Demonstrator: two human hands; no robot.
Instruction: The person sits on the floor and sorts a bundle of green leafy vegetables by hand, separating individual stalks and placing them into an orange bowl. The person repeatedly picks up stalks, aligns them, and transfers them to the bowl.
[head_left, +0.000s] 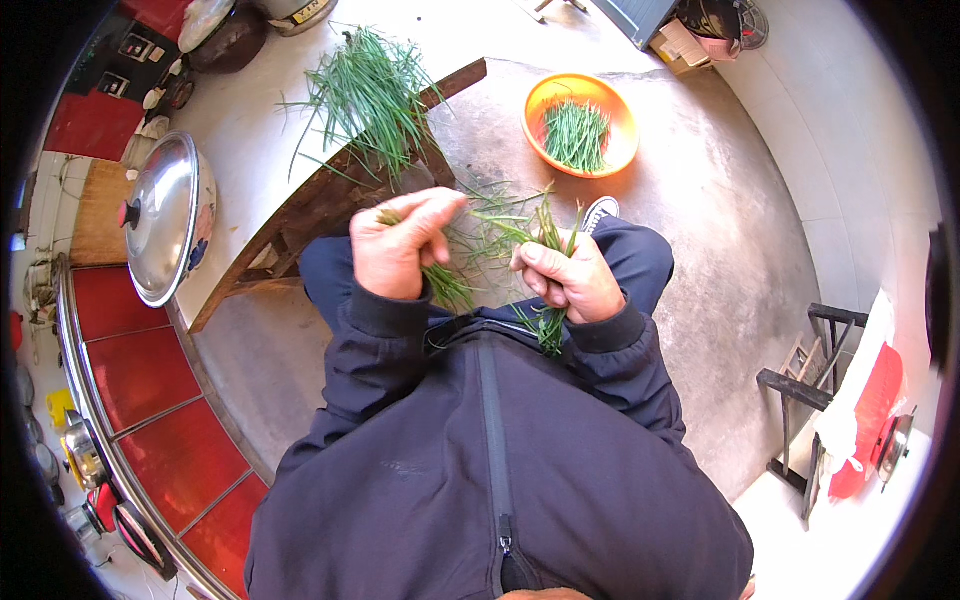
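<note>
My left hand (397, 244) is closed round some thin green leafy stalks, whose ends hang below the palm. A bunch of green stalks (551, 225), maybe chives, is gripped in my right hand (566, 277), with ends sticking out above and below the fist. A large loose heap of long green stalks (371, 97) lies on the corner of the white table, some hanging over its edge. Beyond my right hand, an orange plastic basin (634, 139) on the floor holds stalks laid roughly side by side. Scattered stalks (487, 199) lie low between my hands and the table.
The white table (247, 127) with a brown wooden edge runs along the left and carries a lidded enamel basin (161, 217). Red-fronted cabinets (150, 375) stand at the far left. A black metal frame (795, 386) stands at the right. My knees are spread below my hands.
</note>
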